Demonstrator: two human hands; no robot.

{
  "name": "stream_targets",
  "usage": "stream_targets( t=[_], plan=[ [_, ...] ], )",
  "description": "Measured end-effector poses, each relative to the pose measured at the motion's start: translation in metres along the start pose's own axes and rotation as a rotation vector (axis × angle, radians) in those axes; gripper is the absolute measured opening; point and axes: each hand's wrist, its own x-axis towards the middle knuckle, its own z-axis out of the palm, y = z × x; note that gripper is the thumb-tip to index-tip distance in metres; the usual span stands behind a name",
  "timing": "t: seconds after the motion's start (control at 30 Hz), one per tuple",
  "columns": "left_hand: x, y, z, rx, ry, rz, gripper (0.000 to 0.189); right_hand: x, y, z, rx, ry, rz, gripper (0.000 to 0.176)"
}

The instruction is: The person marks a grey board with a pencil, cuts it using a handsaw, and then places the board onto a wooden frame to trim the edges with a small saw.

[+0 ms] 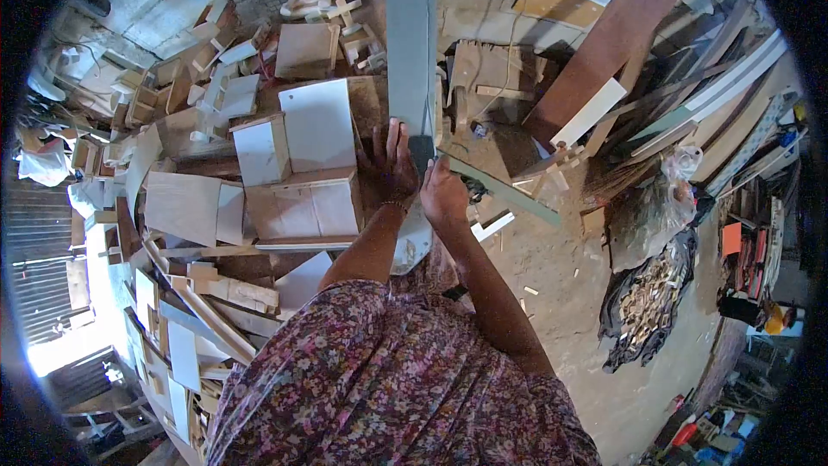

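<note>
Counting two bare hands, both at one long grey panel [410,43] running up the middle of the view. Left hand [395,171] flat, with fingers extended and slightly spread, over the panel's left edge. Right hand [445,193] bent at the fingers, just beside the right edge; can't tell whether pinching anything. Between the hands, one dark patch [421,152]; below, one pale grey surface [413,246], can't tell if part of the same piece.

Right of the right hand, one narrow green strip [511,193], slanting down and away. Further up on that side, one wide reddish-brown board [617,47] with one short pale board [590,114] alongside.

To the left, one small white-topped box [261,152], one white panel [316,125] and one larger wooden box [304,207], close together. Lower right, one dark sheet [612,315] under wood scraps [653,292], too many to count.
</note>
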Motion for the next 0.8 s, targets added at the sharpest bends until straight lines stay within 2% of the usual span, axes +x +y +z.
stream_targets(
  t=[0.13,0.2,0.3,0.37,0.43,0.5,0.6,0.63,0.67,0.7,0.8],
  plan=[
    [-0.001,0.002,-0.001,-0.010,-0.040,-0.026,0.042,0.037,-0.008,-0.006,-0.008,0.045,-0.074,0.025],
    [0.001,0.005,-0.006,0.162,-0.182,-0.042,0.045,0.045,-0.011,-0.003,0.014,0.088,-0.120,0.026],
    [0.000,0.007,-0.012,0.058,-0.156,-0.043,0.046,0.039,-0.013,0.003,-0.049,0.141,-0.095,0.026],
    [-0.002,0.002,-0.004,-0.002,-0.130,-0.044,0.047,0.019,-0.008,0.003,0.056,-0.005,-0.068,0.027],
    [-0.001,0.000,0.007,-0.069,-0.091,-0.060,0.047,-0.006,-0.002,0.002,0.017,-0.011,-0.039,0.028],
    [-0.003,-0.002,0.011,-0.087,0.077,-0.005,0.047,-0.009,-0.001,0.000,-0.015,-0.020,-0.009,0.028],
    [-0.002,-0.003,0.011,-0.195,0.062,-0.004,0.046,0.005,-0.002,0.000,-0.005,-0.052,0.020,0.029],
    [-0.003,-0.001,0.009,-0.190,0.071,-0.003,0.046,0.023,0.000,0.005,-0.019,0.020,-0.056,0.030],
    [-0.003,0.001,0.006,-0.087,0.021,-0.016,0.047,0.039,0.000,0.010,-0.031,0.094,-0.131,0.030],
    [-0.004,0.003,0.005,0.015,-0.032,-0.027,0.047,0.047,-0.013,-0.001,-0.038,0.047,-0.120,0.031],
    [-0.003,0.003,0.002,0.062,-0.074,-0.018,0.048,0.047,-0.024,-0.004,-0.072,0.077,-0.070,0.031]
  ],
)
